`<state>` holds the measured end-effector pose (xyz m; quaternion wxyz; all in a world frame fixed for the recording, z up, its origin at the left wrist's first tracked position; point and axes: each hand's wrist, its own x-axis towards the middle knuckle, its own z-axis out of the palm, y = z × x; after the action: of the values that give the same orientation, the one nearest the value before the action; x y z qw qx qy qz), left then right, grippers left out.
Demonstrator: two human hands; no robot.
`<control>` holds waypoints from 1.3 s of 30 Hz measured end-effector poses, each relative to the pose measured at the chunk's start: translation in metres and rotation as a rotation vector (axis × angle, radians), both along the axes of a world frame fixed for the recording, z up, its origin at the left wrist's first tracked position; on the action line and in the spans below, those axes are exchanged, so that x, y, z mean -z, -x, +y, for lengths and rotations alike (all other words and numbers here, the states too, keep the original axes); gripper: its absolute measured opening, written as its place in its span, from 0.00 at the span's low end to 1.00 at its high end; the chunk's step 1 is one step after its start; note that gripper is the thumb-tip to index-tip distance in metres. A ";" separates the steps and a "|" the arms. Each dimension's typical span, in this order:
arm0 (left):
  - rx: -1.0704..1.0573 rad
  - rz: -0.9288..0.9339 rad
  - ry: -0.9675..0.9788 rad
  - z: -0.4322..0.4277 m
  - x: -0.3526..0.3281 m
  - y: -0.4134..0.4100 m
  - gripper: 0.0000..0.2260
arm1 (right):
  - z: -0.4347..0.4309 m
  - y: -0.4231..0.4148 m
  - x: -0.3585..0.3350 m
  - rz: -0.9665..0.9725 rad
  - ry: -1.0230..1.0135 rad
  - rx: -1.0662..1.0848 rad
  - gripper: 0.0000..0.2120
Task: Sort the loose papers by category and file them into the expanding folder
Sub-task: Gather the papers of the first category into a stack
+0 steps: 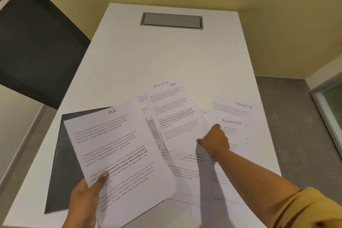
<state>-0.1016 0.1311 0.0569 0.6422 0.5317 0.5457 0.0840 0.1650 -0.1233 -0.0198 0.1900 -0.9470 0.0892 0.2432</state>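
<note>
I am standing over the long white bench (166, 57), looking down at loose white printed sheets fanned across its near half. My left hand (84, 198) is holding up a white printed sheet headed "HR" in handwriting (118, 153); my thumb is pressing on its printed face near the lower left edge while the other fingers are hidden behind the paper, so the sheet is pinched between them. It is tilting to the right and hanging above a flat dark grey folder (61, 181), which is lying at the near left of the bench, partly covered.

My right hand (215, 140), in a mustard yellow sleeve (305, 207), is reaching out over the pile. Its fingers are curled downward with the knuckles up, touching the sheet marked "FINANCE" (232, 126); I cannot tell whether they are gripping it. Just beyond that is a sheet headed "SPORTS" (238, 109), and toward the middle another sheet marked "HR" (166, 98) is lying atop several overlapping pages.

A grey rectangular hatch (171, 20) is sitting recessed at the far end of the bench. A dark chair back (33, 46) is standing at the left.
</note>
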 end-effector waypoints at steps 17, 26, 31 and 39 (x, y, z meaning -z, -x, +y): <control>0.018 -0.011 0.037 -0.002 -0.006 -0.018 0.04 | 0.003 -0.025 0.004 -0.004 -0.358 0.278 0.18; 0.023 0.002 0.027 -0.001 -0.007 -0.020 0.06 | -0.004 -0.031 -0.001 -0.050 -0.351 0.260 0.09; 0.057 -0.025 0.054 -0.005 -0.004 -0.028 0.06 | -0.039 -0.001 -0.006 -0.024 -0.430 0.430 0.04; 0.120 -0.048 0.039 -0.016 0.008 -0.046 0.10 | -0.092 0.038 -0.022 -0.060 -0.607 0.692 0.04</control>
<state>-0.0555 0.1146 0.0488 0.6691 0.5489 0.4988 0.0474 0.1275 -0.2150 0.0023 0.5311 -0.7698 0.3193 0.1531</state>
